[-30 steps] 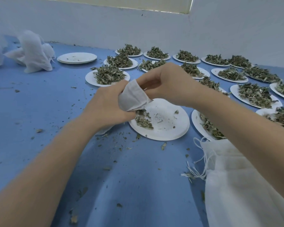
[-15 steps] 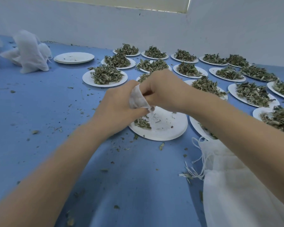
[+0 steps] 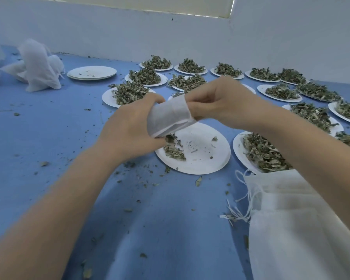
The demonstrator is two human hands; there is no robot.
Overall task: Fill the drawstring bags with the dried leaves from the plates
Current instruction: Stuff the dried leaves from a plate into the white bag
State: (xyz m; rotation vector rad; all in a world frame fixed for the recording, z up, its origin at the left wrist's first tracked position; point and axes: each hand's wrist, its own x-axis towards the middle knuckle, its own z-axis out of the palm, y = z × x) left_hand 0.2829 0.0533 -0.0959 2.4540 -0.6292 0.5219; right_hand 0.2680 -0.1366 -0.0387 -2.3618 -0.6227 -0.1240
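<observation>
Compared with half a second ago, the two hands are drawing apart, so the white drawstring bag point(image 3: 169, 116) is now showing as a wide stretched band between them instead of a small bunched tuft. The left hand point(image 3: 129, 128) is gripping the bag's near end with curled fingers, and the right hand point(image 3: 220, 102) is pinching its far end, both hovering just above the nearly emptied plate point(image 3: 200, 150). That plate is holding only a small clump of dried leaves point(image 3: 173, 150) at its left side, under the bag, plus a few crumbs. Just right of it, a full plate point(image 3: 238, 150) is lying partly under the right forearm. Beyond it, rows of plates heaped with leaves point(image 3: 146, 76) are stretching toward the wall. Far left of the plate, a stack of empty plates point(image 3: 91, 72) is sitting near some filled bags point(image 3: 38, 67). Near right of it, a pile of flat empty bags point(image 3: 291, 229) is lying on the blue table point(image 3: 49, 138).
</observation>
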